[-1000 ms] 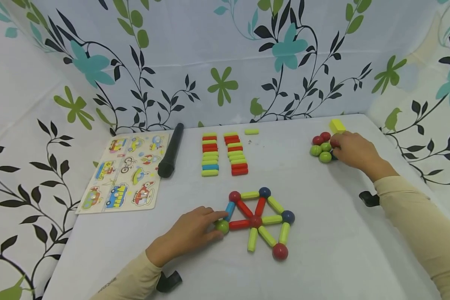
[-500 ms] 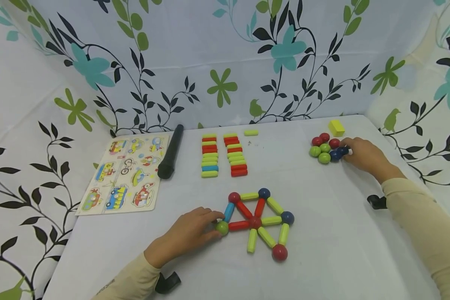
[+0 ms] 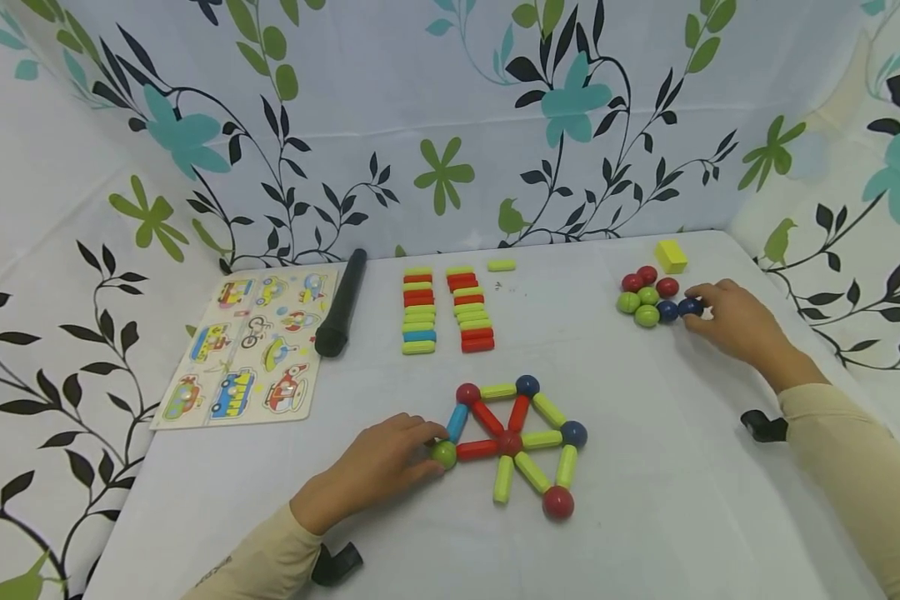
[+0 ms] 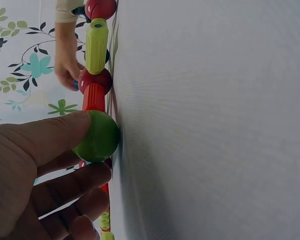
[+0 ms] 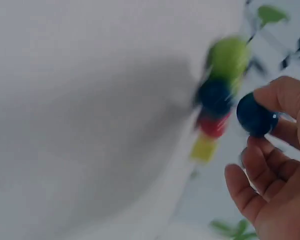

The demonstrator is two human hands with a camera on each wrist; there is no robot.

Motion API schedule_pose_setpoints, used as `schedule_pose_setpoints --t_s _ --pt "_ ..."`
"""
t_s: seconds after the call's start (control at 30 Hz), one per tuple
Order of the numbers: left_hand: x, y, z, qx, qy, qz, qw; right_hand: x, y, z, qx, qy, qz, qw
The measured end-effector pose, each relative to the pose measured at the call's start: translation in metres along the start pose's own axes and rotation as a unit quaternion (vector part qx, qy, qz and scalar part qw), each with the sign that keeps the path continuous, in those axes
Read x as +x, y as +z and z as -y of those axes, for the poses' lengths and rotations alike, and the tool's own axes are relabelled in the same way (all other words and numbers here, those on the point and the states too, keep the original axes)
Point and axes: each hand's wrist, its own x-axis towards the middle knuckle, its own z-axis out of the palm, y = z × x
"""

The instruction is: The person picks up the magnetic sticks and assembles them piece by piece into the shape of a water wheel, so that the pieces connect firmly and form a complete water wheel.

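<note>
My left hand (image 3: pixel 378 467) pinches a green ball (image 3: pixel 443 454) at the left corner of a flat wheel-like frame of rods and balls. A blue rod (image 3: pixel 457 422) and a red rod (image 3: pixel 477 450) meet this ball. Several rods fan out from a red ball (image 3: pixel 510 442) in the frame's middle. In the left wrist view my thumb presses on the green ball (image 4: pixel 97 137). At the far right my right hand (image 3: pixel 742 325) holds a dark blue ball (image 3: pixel 691 307) between thumb and fingers. The right wrist view shows that blue ball (image 5: pixel 257 115) apart from the blurred balls behind it.
A cluster of red, green and blue balls (image 3: pixel 647 315) lies near my right hand, with a yellow block (image 3: pixel 671 257) behind. Two columns of rods (image 3: pixel 419 308) stand at the back, beside one loose rod (image 3: pixel 502 265). A microphone (image 3: pixel 341 304) and a picture board (image 3: pixel 247 346) lie left.
My right hand has moved from a red ball to the dark blue balls and now lifts one slightly rightward. A short dark link beside them has left view. My left hand has stayed put.
</note>
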Motion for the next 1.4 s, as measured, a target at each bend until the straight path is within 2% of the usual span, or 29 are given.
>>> schedule_pose_setpoints --t_s 0.1,0.17,0.2,0.27,0.33,0.4,0.47,0.53,0.6,0.67,0.83,1.23,1.4 --pt "0.001 0.0 0.0 -0.001 -0.003 0.007 1.0 -0.022 -0.001 0.047 0.027 -0.096 -0.025 0.9947" --pt "0.002 0.0 0.0 0.0 -0.006 0.011 0.9999 -0.04 0.002 0.087 0.042 -0.186 -0.033 0.9811" --pt "0.002 0.0 0.0 -0.001 -0.007 0.014 0.9999 -0.05 0.005 0.107 0.045 -0.234 -0.029 0.9709" --pt "0.003 0.0 0.0 -0.002 -0.012 0.017 0.9998 -0.069 0.013 0.148 0.048 -0.335 -0.009 0.941" --pt "0.004 0.0 0.001 -0.004 -0.018 0.021 0.9996 -0.085 0.023 0.183 0.037 -0.424 0.034 0.904" --pt "0.004 0.0 0.001 -0.009 -0.023 0.023 0.9994 -0.098 0.034 0.211 0.007 -0.499 0.067 0.8638" --pt "0.004 0.001 0.001 -0.012 -0.024 0.022 0.9994 -0.106 0.045 0.231 -0.03 -0.555 0.079 0.8272" --pt "0.003 0.001 0.002 -0.014 -0.023 0.019 0.9994 -0.111 0.055 0.243 -0.076 -0.588 0.073 0.8018" --pt "0.003 0.002 0.002 -0.014 -0.02 0.016 0.9996 -0.113 0.063 0.249 -0.11 -0.602 0.066 0.7877" --pt "0.003 0.002 0.002 -0.013 -0.018 0.014 0.9997 -0.114 0.067 0.251 -0.138 -0.603 0.065 0.7829" --pt "0.003 0.002 0.002 -0.01 -0.019 0.014 0.9997 -0.113 0.071 0.253 -0.165 -0.599 0.071 0.7805" --pt "0.002 0.001 0.002 -0.012 -0.018 0.011 0.9997 -0.108 0.075 0.258 -0.174 -0.596 0.077 0.7797" --pt "0.002 0.001 0.002 -0.011 -0.016 0.011 0.9998 -0.107 0.078 0.259 -0.168 -0.594 0.077 0.783"
